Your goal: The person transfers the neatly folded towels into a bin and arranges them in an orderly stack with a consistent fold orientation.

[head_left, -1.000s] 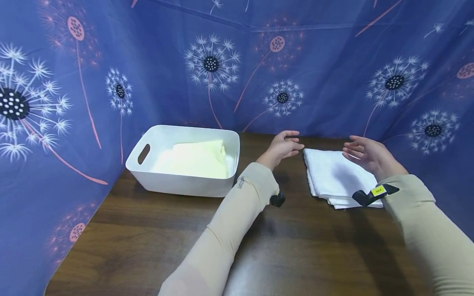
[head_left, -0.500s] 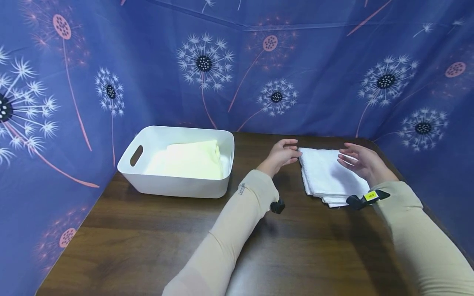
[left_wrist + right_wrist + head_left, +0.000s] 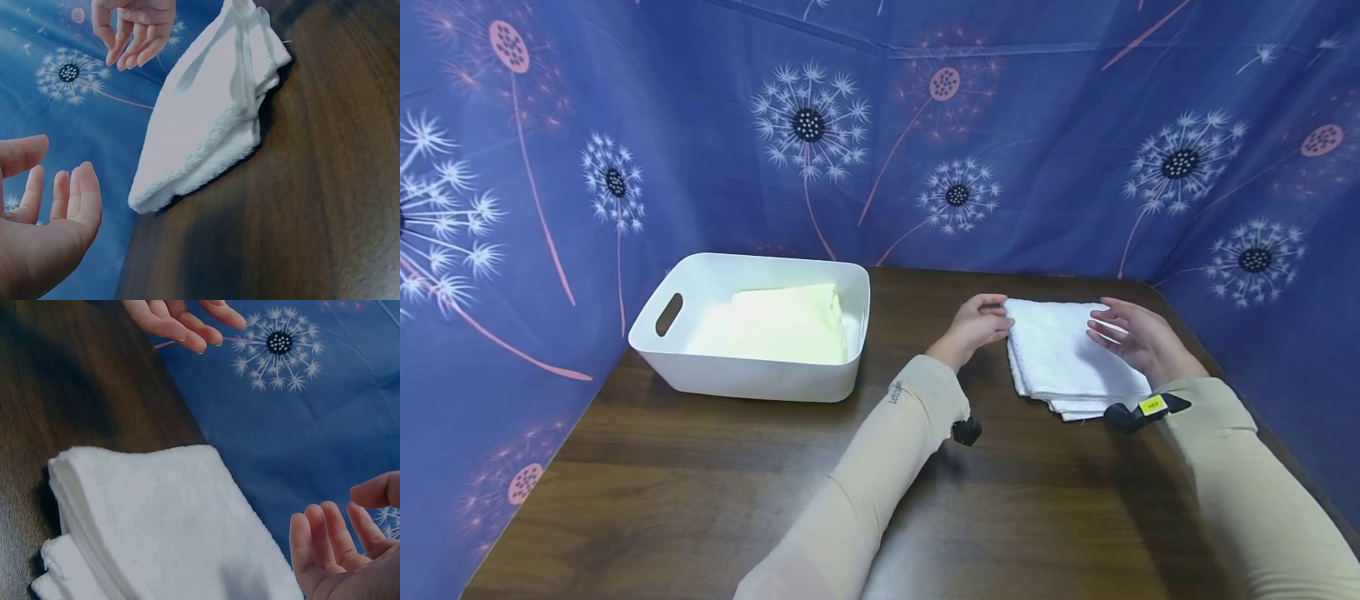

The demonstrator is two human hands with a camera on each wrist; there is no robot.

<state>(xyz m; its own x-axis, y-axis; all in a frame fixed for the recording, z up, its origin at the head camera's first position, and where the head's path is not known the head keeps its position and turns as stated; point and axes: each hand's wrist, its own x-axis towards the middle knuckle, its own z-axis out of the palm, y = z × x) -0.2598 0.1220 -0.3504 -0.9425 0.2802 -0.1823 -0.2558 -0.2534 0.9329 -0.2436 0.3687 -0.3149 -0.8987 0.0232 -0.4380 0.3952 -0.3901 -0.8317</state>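
Observation:
A folded white towel (image 3: 1060, 350) lies on the wooden table, its layers stacked along the near edge. At the towel's left far corner is my left hand (image 3: 976, 327), fingers loosely bent and holding nothing; the left wrist view (image 3: 53, 219) shows a gap between it and the cloth. Over the towel's right side hovers my right hand (image 3: 1138, 336), palm turned inward and fingers relaxed. In the right wrist view the towel (image 3: 162, 519) fills the lower left, with the right hand (image 3: 350, 550) apart from it.
Left on the table (image 3: 700, 483) stands a white plastic bin (image 3: 752, 379) with an oval handle hole. A pale yellow folded cloth (image 3: 786, 325) lies inside it. Blue dandelion-print fabric (image 3: 880, 150) hangs behind and along both sides.
Both hands have lowered toward the towel, the left one ending near its far left corner. The head view has shifted slightly to the right. Towel and bin stay where they were.

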